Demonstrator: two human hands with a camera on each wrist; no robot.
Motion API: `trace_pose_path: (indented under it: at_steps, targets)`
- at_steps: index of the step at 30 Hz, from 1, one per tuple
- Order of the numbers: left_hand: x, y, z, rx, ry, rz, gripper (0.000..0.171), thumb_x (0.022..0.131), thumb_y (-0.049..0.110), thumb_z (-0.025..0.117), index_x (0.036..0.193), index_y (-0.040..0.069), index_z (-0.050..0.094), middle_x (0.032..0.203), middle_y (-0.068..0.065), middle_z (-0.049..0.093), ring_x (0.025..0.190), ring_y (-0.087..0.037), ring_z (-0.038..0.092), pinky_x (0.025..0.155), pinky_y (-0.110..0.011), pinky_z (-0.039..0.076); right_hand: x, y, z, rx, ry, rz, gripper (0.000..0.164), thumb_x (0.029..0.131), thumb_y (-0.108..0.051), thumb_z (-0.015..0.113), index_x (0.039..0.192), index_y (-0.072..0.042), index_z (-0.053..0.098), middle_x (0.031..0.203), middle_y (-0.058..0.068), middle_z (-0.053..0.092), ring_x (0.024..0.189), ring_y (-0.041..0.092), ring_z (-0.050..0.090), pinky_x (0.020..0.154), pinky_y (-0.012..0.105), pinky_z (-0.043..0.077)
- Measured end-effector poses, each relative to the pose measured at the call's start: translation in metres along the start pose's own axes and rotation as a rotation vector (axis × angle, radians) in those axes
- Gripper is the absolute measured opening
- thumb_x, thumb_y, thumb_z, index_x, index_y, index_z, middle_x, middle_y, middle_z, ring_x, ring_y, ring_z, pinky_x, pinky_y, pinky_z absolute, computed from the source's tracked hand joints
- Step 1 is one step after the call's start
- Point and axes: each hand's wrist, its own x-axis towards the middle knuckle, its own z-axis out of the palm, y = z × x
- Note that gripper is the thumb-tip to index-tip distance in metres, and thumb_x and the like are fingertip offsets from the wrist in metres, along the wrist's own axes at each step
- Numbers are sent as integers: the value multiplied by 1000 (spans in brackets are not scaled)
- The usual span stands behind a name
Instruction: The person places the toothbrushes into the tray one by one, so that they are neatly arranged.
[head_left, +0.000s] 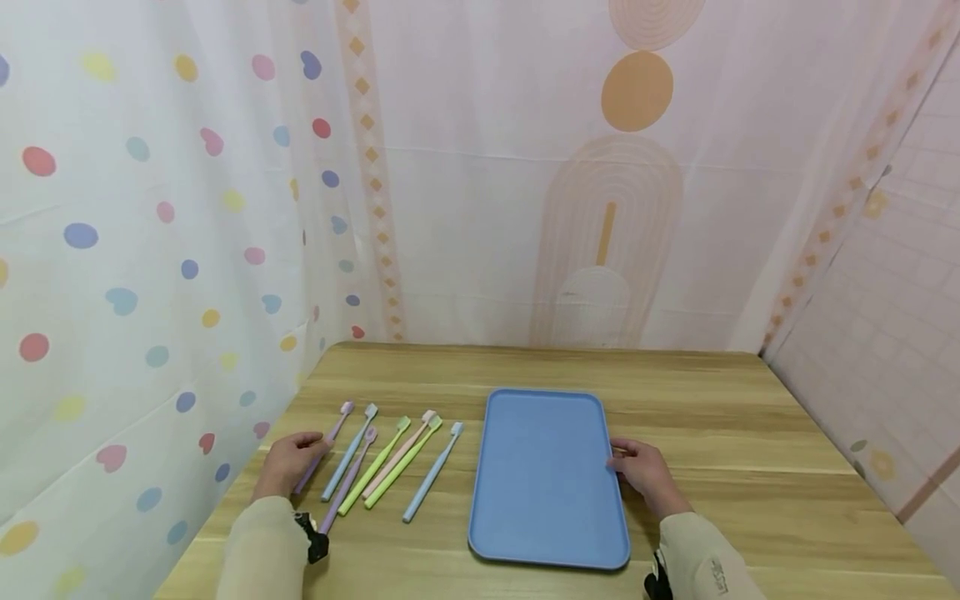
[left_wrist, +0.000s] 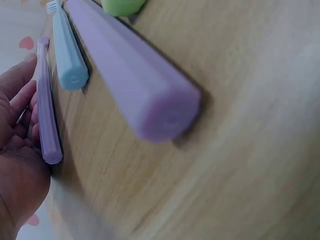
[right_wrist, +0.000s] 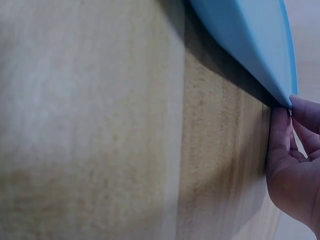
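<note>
A faceted purple toothbrush [left_wrist: 132, 70] lies on the table [head_left: 765, 442] near a matching outer brush [left_wrist: 48, 120], where the left hand [head_left: 288, 465] bends loosely (hold indeterminable), while the right hand [head_left: 649, 475] pinches the rimmed blue tray [head_left: 551, 479].

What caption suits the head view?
Left hand at the leftmost purple toothbrush, right hand pinching the blue tray.

Small dark lettering [head_left: 719, 576] marks the person's pale right sleeve [head_left: 701, 546] near the cuff, as I view the scene remotely through the head camera; at this size I cannot make out the word. On my left wrist feed, tiny marks on the butt ends of a purple toothbrush [left_wrist: 132, 72] and a blue toothbrush [left_wrist: 69, 52] are equally unreadable.
</note>
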Motion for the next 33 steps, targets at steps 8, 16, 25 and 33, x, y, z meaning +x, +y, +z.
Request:
trace_pose_path:
  at_steps: [8, 16, 25, 33]
  targets:
    - [2, -3, 5, -4, 27, 5, 49, 98, 29, 61, 130, -8, 58, 136, -33, 50, 125, -52, 43, 103, -60, 34, -1, -2, 0, -2, -3, 5, 40, 90, 5, 61, 129, 14, 56, 107, 23, 66, 87, 21, 63, 75, 34, 54]
    - [1, 0, 9, -29, 60, -12, 42, 98, 22, 60, 125, -10, 61, 129, -33, 55, 121, -51, 47, 100, -59, 38, -3, -3, 0, -3, -4, 11, 41, 90, 5, 62, 130, 13, 57, 106, 22, 65, 85, 20, 62, 74, 32, 53]
    - [8, 9, 12, 13, 135, -20, 34, 95, 15, 61, 115, -13, 66, 119, -33, 61, 111, -52, 53, 92, -57, 44, -1, -5, -2, -14, -6, 2, 40, 90, 4, 62, 129, 13, 57, 102, 19, 65, 85, 20, 62, 75, 34, 54]
    - [10, 7, 10, 30, 129, -46, 34, 93, 14, 62, 113, -13, 66, 118, -34, 61, 108, -50, 54, 88, -54, 45, -2, -4, 0, -7, -2, 6, 40, 90, 5, 62, 128, 13, 57, 104, 20, 65, 87, 21, 62, 76, 34, 54]
